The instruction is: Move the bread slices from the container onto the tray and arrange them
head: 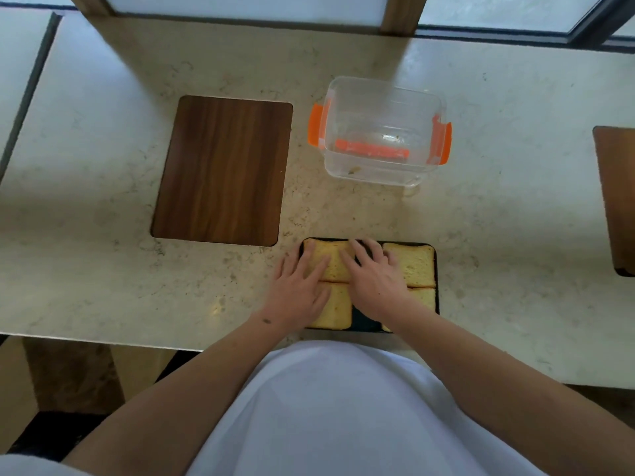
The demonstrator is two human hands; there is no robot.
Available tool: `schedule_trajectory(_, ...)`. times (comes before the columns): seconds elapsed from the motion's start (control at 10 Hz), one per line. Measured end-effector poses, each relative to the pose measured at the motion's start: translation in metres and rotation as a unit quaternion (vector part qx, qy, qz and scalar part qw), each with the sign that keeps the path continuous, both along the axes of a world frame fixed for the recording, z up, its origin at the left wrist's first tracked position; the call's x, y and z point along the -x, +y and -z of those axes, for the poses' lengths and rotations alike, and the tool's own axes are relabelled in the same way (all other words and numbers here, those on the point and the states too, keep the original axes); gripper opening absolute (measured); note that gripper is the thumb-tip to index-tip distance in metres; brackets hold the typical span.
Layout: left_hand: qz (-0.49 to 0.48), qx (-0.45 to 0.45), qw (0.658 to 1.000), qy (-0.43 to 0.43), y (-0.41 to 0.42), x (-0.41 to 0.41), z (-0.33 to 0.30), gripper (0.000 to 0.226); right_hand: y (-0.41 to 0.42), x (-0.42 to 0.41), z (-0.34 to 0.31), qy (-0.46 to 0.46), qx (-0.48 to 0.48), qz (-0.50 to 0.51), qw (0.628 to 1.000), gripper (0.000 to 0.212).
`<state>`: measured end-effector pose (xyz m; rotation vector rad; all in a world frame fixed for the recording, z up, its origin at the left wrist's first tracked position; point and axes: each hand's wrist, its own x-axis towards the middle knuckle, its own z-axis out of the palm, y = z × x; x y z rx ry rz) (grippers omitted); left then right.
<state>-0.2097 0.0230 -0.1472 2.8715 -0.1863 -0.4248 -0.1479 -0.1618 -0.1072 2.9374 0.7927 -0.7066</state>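
Several yellow bread slices lie flat on a dark tray [436,269] at the table's near edge. My left hand [302,283] rests with straight fingers on the far left slice [335,261] and partly covers the near left slice [338,310]. My right hand [376,273] lies flat, fingers spread, over the middle of the tray, between the left slices and the far right slice [415,264]. The near right slice [426,297] is mostly hidden under my right wrist. The clear plastic container [381,132] with orange clips stands behind the tray and holds only crumbs.
A dark wooden board [223,170] lies on the beige stone table [103,252] to the left of the container. Another wooden board [618,197] shows at the right edge. A window frame runs along the far side.
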Motion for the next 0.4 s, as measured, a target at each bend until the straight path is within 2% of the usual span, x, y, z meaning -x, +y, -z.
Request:
schedule_trajectory(0.1, 0.007, -0.023, 0.999, 0.032, 0.003, -0.002, 0.007, 0.066, -0.011, 0.007, -0.001, 0.012, -0.008, 0.019, 1.0, 0.062)
schedule_trajectory(0.2, 0.009, -0.025, 0.999, 0.039, 0.006, -0.003, 0.004, 0.065, -0.021, 0.02, -0.007, -0.006, -0.017, 0.095, 0.995, 0.062)
schedule_trajectory(0.3, -0.003, 0.002, 1.0, 0.018, 0.002, -0.006, -0.005, 0.061, -0.028, 0.043, -0.008, -0.014, -0.018, 0.129, 0.991, 0.06)
schedule_trajectory(0.4, -0.029, 0.054, 0.998, 0.007, -0.012, 0.0, -0.015, 0.058, -0.03, 0.075, -0.011, 0.009, -0.015, 0.108, 0.994, 0.06)
